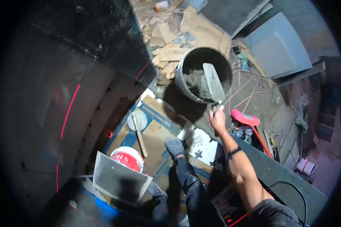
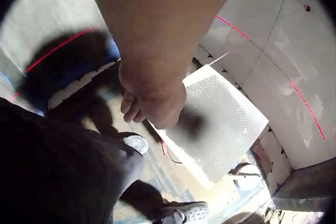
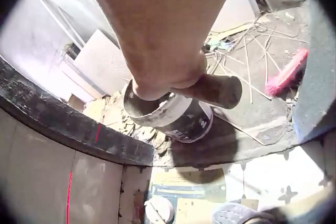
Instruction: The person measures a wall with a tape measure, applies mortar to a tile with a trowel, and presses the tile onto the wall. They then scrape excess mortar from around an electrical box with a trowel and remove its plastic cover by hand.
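In the head view, my right hand (image 1: 218,120) grips the handle of a trowel (image 1: 213,81), whose long pale blade reaches over the mouth of a dark bucket (image 1: 180,85). Grey mortar (image 1: 197,83) lies inside the bucket. The handle's rounded end (image 3: 227,92) sticks out beside my hand in the right wrist view. My left hand (image 2: 155,100) shows only in the left wrist view, its fingers loosely curled with nothing seen in them. It overlaps the edge of a square tile (image 2: 226,124) with a textured grey face. In the head view that tile tilts against a red-and-white bucket (image 1: 127,157).
On the floor sheet (image 1: 155,140) a wooden-handled tool (image 1: 139,140) lies across a round white lid (image 1: 137,119). A red broom (image 1: 246,118) lies right of my hand. Broken board pieces (image 1: 166,34) and thin strips surround the mortar bucket. A dark wall (image 1: 102,34) stands left.
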The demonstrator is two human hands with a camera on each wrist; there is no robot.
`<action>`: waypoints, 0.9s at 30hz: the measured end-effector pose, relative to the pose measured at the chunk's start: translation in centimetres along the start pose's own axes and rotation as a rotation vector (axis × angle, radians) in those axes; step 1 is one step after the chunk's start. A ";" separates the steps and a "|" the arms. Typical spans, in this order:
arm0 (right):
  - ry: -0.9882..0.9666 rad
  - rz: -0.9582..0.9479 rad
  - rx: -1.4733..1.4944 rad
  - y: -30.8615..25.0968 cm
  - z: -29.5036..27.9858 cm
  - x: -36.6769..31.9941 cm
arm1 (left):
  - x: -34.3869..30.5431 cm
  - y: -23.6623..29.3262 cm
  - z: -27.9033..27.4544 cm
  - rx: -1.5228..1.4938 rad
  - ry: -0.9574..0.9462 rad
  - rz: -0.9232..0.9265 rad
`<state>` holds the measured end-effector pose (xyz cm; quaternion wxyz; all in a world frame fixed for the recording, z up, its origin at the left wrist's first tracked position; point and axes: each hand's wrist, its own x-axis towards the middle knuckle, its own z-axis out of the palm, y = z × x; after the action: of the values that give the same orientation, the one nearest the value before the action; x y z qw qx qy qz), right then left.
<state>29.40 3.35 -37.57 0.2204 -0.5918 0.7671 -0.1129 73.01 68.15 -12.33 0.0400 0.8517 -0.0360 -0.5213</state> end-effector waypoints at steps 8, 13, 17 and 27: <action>-0.092 -0.080 -0.540 18.8 8.5 -8.1 | -2.3 -8.5 3.3 -0.144 0.125 -0.146; -0.281 -0.062 -0.339 10.0 -2.6 -23.8 | -5.3 -14.4 5.3 -0.215 0.135 -0.018; -0.368 -0.277 -0.164 -2.9 -1.3 -29.9 | -6.6 -27.5 3.7 -0.263 0.308 -0.054; -1.084 -0.449 0.008 -35.0 0.1 -64.6 | -9.4 -53.4 -24.3 0.030 1.100 -0.017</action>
<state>72.58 55.62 -9.23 0.5541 -0.7124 0.4002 0.1592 91.44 122.99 1.34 0.0364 0.9993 -0.0104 0.0011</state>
